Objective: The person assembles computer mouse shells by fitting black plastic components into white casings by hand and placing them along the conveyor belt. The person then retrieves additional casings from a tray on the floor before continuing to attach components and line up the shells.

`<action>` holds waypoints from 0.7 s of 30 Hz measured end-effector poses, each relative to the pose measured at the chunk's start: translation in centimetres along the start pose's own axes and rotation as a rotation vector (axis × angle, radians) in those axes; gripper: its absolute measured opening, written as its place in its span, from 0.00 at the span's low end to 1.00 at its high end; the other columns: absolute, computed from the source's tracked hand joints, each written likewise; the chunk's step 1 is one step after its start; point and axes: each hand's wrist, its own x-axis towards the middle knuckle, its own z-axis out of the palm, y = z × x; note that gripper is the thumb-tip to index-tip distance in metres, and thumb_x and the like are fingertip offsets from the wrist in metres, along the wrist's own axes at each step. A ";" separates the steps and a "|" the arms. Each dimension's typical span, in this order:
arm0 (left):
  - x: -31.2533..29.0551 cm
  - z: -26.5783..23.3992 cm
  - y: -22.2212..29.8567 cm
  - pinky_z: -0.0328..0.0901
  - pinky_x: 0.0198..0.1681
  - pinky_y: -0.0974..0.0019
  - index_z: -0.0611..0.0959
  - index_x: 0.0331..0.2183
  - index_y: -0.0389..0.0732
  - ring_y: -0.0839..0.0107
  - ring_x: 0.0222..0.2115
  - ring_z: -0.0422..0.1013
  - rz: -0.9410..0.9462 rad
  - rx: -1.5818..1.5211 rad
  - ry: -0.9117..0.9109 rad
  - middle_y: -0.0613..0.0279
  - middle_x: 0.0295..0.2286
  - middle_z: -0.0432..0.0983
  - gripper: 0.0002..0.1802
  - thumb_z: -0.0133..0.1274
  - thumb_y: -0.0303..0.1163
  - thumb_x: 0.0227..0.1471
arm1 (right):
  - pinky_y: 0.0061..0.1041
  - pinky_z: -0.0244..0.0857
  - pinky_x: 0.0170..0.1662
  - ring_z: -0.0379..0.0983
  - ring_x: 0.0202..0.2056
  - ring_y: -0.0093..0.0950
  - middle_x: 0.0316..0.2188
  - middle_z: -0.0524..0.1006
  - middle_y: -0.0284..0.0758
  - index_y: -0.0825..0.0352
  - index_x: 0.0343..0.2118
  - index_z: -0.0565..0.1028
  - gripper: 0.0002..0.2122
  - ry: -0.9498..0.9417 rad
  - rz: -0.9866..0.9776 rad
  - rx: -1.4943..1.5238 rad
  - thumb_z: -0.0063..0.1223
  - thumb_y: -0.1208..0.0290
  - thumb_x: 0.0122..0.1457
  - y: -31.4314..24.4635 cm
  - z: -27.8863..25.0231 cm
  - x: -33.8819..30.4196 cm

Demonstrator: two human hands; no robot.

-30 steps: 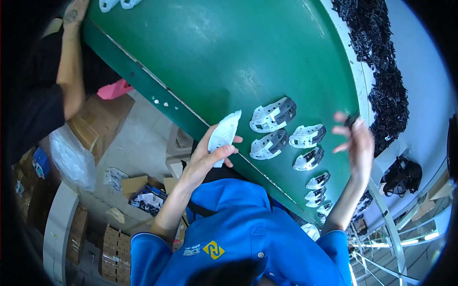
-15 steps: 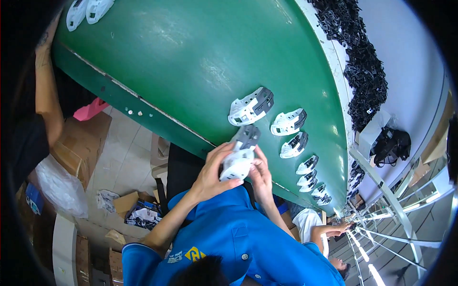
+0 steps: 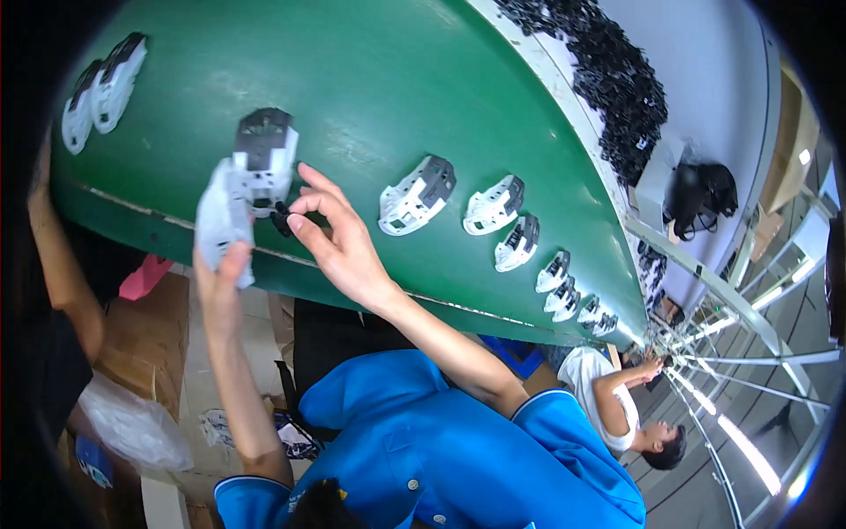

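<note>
My left hand (image 3: 220,282) grips a white curved plastic shell (image 3: 218,216), blurred, at the near edge of the green belt. Right beside it, over the belt, is a dark-grey-and-white plastic shell (image 3: 266,154); whether it rests there or is held too, I cannot tell. Thumb and forefinger of my right hand (image 3: 339,242) pinch a small black plastic part (image 3: 281,219) near this shell's lower end. To the right, another dark-grey-and-white shell (image 3: 418,196) lies on the belt.
More shells (image 3: 495,204) line the green belt (image 3: 352,79) to the right; two shells (image 3: 119,84) lie far left. Small black parts (image 3: 617,88) are heaped beyond the white rail. A co-worker's arm (image 3: 66,256) is at left; another person (image 3: 608,397) sits at right.
Both hands have moved left and outward over the belt, carrying the work away from my body. My right hand has left the shell and now pinches a small black part.
</note>
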 end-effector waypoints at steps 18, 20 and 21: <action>-5.1 6.8 -0.8 0.66 0.44 0.62 0.61 0.55 0.30 0.61 0.47 0.67 -0.165 -0.065 -0.210 0.45 0.49 0.66 0.48 0.59 0.52 0.42 | 0.36 0.47 0.60 0.58 0.57 0.39 0.59 0.58 0.46 0.68 0.39 0.72 0.09 1.143 -0.028 -0.862 0.46 0.68 0.62 3.4 -18.7 -11.1; -5.1 9.2 -1.0 0.64 0.49 0.60 0.61 0.56 0.30 0.59 0.49 0.66 -0.188 -0.094 -0.285 0.43 0.51 0.64 0.49 0.59 0.51 0.41 | 0.27 0.54 0.52 0.63 0.49 0.26 0.58 0.62 0.41 0.67 0.40 0.72 0.11 1.353 0.052 -0.353 0.49 0.65 0.60 7.6 -23.5 -14.2; -5.2 11.1 -1.2 0.61 0.52 0.59 0.60 0.56 0.32 0.58 0.52 0.63 -0.191 -0.083 -0.331 0.43 0.52 0.62 0.49 0.60 0.50 0.39 | 0.26 0.53 0.54 0.61 0.52 0.27 0.58 0.63 0.41 0.67 0.39 0.73 0.10 1.425 0.088 -0.029 0.50 0.66 0.60 7.3 -23.8 -14.0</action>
